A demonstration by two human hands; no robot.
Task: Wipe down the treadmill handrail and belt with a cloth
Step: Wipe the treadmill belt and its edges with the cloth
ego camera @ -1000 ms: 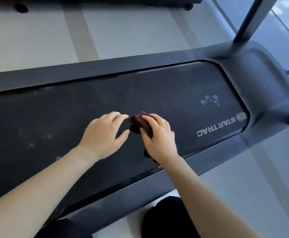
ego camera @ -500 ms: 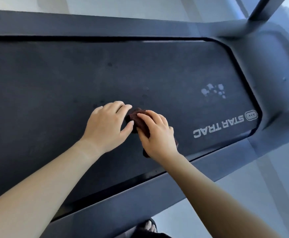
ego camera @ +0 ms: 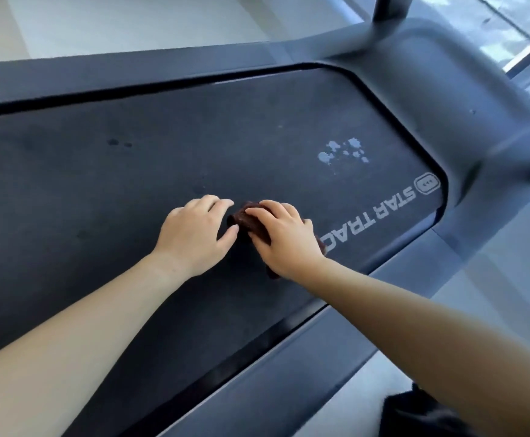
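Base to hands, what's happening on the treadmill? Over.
Right hand holds cloth down on belt. Left hand rests on belt beside it. White spots farther along, not yet wiped. Nothing blocks the way.

Daylight's coming in from the upper right of the frame, so the floor [ego camera: 131, 23] along the top is washed out pale and the grey motor cover [ego camera: 440, 96] picks up a soft sheen. The belt [ego camera: 100, 200] stays dark and matte, with only faint shadows under my left hand [ego camera: 194, 234] and right hand [ego camera: 285, 244]. The cloth [ego camera: 248, 220] is a murky brown blob with no texture showing. The wide lens bends the side rail [ego camera: 131, 70] into a curve. The edges go soft, especially the dark shape [ego camera: 415, 414] at lower right.
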